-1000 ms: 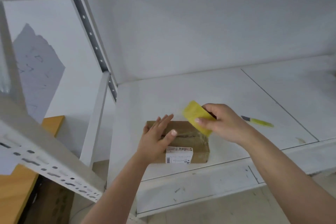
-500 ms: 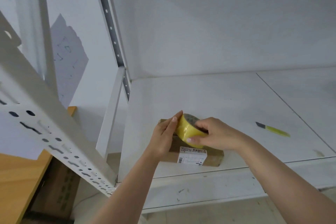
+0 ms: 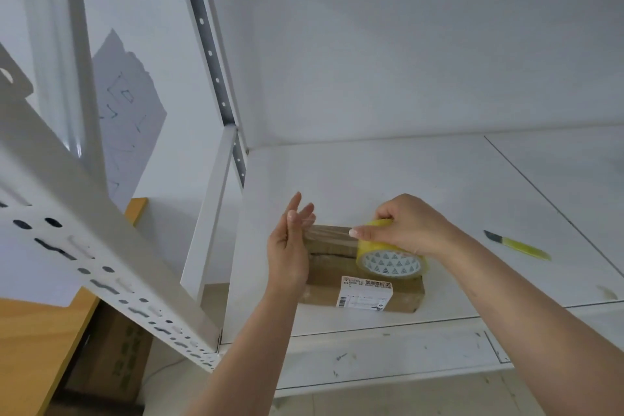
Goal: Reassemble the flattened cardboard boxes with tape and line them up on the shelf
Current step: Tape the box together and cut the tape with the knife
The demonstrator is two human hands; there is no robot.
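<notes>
- Cardboard box (image 3: 363, 284) lies on the white shelf (image 3: 422, 179), near the front edge at the left end; white shipping label (image 3: 366, 291) faces front.
- Step in hand, as judged: laying a strip of clear tape (image 3: 332, 235) along the box top.
- Right hand (image 3: 410, 224) grips the yellow tape roll (image 3: 391, 258) from above, fingers curled over its rim, index finger extended along the strip. Roll sits at the right end of the box.
- Left hand (image 3: 290, 250) is upright at the left end, fingers straight; fingertips appear to pin the tape's free end. A pinch cannot be confirmed.
- To do it well: keep the strip taut and centred over the flap seam, anchor the left end firmly, press down before cutting.
- Yellow-handled knife (image 3: 516, 244) lies on the shelf, well apart to the right.
</notes>
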